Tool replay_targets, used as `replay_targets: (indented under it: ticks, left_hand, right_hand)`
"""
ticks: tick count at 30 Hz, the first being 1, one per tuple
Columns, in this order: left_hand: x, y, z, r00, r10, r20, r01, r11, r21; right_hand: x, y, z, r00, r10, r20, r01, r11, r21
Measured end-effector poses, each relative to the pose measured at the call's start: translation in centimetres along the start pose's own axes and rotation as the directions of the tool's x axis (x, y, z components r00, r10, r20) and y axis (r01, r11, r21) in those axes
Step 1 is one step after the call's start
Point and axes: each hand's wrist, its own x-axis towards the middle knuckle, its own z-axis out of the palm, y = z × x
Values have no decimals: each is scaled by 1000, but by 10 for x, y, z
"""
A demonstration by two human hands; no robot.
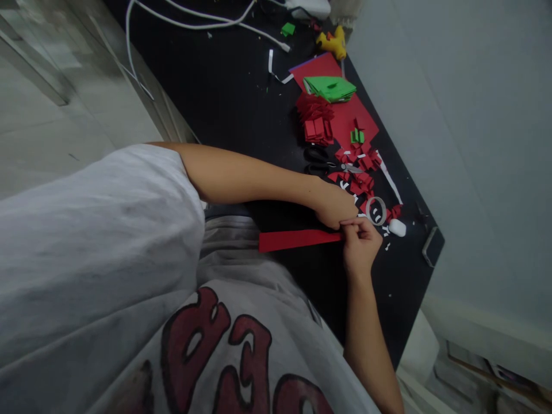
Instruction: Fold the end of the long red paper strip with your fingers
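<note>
A long red paper strip (297, 239) reaches from beside the grey shirt to the meeting fingertips of both hands. My right hand (362, 244) pinches its far end between thumb and fingers. Against those fingertips lies my left hand (337, 206), closed, with its fingers bent under; what it grips is hidden. Just beyond the hands, a tape roll (376, 211) rests among small folded red paper pieces (362, 183). Black-handled scissors (330, 167) lie past my left wrist.
Along the black table (224, 86) are a stack of folded red paper (317, 123), green folded paper (331, 88), red sheets (357, 115), a yellow toy (334, 43), white cables (194, 26), a white case (397, 227) and a phone (432, 247) near the edge.
</note>
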Motion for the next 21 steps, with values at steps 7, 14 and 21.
replay_targets:
  ticks: [7, 14, 21]
  left_hand:
    - [0, 0, 0, 1000, -20, 12, 20, 999, -50]
    - [0, 0, 0, 1000, -14, 5, 14, 1000, -15]
    - [2, -2, 2, 1000, 9, -12, -9, 1000, 29]
  right_hand:
    - [0, 0, 0, 1000, 2, 5, -2, 1000, 1]
    - [0, -1, 0, 1000, -9, 6, 9, 1000, -23]
    - [0, -1, 0, 1000, 8, 10, -8, 1000, -11]
